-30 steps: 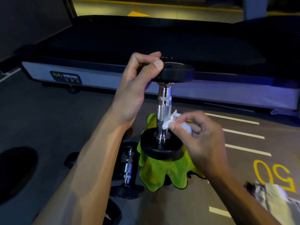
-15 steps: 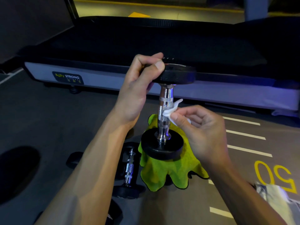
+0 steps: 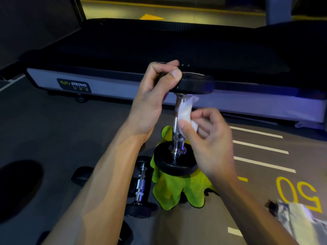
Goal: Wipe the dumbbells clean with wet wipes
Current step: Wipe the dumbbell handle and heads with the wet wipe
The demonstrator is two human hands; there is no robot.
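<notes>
While standing on end near the middle of the view, the dumbbell is resting its lower black plate on a green cloth spread on the floor. The left hand is gripping the rim of the upper plate, thumb on top. The right hand is pinching a white wet wipe and pressing it against the upper part of the chrome handle. A second dumbbell is lying on the grey floor just left of the cloth. A treadmill marked "BODY STRONG" is standing behind.
</notes>
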